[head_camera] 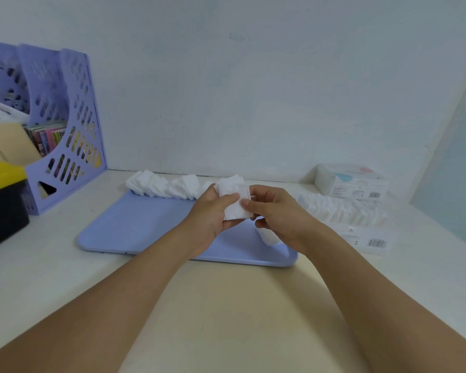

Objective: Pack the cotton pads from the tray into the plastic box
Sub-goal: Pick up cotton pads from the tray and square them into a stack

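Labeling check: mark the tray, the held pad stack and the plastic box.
tray [145,227]: head view, bare blue floor left of the hands.
held pad stack [236,205]: head view, front white face between thumbs.
plastic box [371,242]: head view, clear front wall near barcode.

Both the left hand [213,211] and right hand [277,214] grip a cotton pad stack [236,201] above the blue tray [135,227].

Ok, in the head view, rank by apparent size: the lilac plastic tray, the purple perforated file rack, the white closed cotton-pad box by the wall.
1. Lilac plastic tray
2. Purple perforated file rack, partly cropped, so close to the tray
3. White closed cotton-pad box, farther off
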Demonstrator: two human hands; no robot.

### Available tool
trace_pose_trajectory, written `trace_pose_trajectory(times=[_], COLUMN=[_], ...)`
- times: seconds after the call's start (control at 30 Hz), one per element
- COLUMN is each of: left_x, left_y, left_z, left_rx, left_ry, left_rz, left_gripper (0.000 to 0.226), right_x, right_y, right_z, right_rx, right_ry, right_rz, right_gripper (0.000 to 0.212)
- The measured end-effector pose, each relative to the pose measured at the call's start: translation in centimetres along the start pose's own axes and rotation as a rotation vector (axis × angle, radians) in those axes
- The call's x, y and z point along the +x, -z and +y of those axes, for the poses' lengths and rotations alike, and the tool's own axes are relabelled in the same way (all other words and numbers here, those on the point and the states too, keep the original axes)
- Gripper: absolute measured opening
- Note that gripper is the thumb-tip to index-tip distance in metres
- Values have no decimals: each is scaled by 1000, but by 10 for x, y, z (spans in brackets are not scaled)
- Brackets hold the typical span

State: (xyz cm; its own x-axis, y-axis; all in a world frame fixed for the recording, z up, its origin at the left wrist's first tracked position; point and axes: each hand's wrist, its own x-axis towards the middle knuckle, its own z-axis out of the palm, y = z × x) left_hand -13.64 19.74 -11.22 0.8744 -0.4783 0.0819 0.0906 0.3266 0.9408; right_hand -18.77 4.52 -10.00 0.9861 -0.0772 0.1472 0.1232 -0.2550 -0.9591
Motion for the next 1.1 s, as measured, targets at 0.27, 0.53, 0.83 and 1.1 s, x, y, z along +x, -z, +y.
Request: trace_pose_trajectory(times=[0.27,0.53,0.83,1.1], left_x=[1,0,-9,-21], left_y=[0,-2,6,-12], left_z=[-4,-5,16,14], left_rx=[145,112,-448,-551], left_ry=[-54,-41,272,317], left_rz=[-5,-23,-141,-325], left_gripper=[37,36,41,57], right_x=[0,-4,-11,-15], right_y=[-5,-11,-7,-27], right_z=[2,4,-8,-12], right_rx=[122,88,-272,-36], right_ry=[-102,2,314,502], right_rz=[-12,100,137,138], right_gripper=[23,9,96,90])
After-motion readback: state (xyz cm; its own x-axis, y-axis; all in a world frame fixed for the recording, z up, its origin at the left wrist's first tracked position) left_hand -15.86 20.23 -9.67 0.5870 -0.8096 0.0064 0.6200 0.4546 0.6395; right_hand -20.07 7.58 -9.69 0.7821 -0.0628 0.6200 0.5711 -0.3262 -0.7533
